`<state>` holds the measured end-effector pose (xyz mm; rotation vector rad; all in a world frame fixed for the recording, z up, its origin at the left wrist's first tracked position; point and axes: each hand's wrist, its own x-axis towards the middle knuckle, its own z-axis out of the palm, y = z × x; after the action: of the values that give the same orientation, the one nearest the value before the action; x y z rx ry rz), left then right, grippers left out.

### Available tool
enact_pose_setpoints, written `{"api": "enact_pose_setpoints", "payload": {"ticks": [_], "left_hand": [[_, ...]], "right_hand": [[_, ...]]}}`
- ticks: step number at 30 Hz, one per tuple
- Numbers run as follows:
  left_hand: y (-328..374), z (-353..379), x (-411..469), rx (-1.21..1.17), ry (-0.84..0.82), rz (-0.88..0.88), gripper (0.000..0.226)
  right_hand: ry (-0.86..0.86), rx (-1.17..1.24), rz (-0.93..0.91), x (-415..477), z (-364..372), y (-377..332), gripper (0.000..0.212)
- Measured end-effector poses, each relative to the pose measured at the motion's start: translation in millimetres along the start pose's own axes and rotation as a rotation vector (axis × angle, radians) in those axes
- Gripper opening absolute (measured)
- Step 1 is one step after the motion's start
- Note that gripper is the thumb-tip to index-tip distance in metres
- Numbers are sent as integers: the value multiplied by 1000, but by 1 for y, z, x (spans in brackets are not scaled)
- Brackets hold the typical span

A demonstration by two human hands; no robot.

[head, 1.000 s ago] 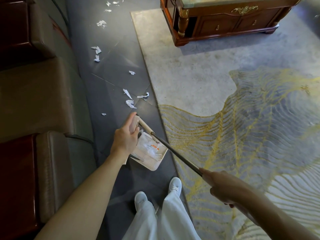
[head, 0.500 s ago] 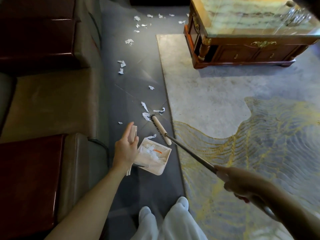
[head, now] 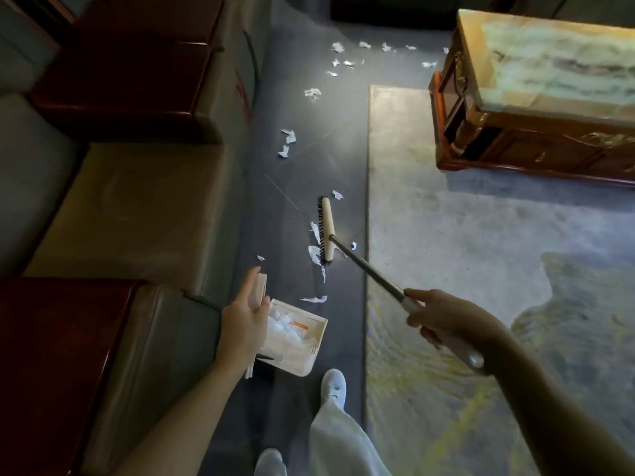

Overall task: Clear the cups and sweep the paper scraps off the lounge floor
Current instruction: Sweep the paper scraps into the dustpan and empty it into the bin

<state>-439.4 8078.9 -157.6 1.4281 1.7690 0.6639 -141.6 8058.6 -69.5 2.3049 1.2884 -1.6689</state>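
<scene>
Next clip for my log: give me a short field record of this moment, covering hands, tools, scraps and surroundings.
left hand: holds the upright handle of the dustpan
dustpan: on the dark floor beside the sofa, scraps inside
right hand: grips the handle of the broom
broom head: on the floor, bristles facing the sofa, scraps against them
loose scraps: trail along the floor toward the coffee table
rug: right of the swept strip
</scene>
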Motion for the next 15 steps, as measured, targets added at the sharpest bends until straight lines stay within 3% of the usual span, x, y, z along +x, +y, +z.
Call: {"api": "enact_pose_setpoints", "payload": {"ticks": [9,15], "left_hand": [[22,29,25,-7,44,-10,49],[27,29,34,6,97,-18,50]], "right_hand": [[46,-350,-67,111,-47,-48,35],[-72,-524,17,144,-30,-20,46]]}}
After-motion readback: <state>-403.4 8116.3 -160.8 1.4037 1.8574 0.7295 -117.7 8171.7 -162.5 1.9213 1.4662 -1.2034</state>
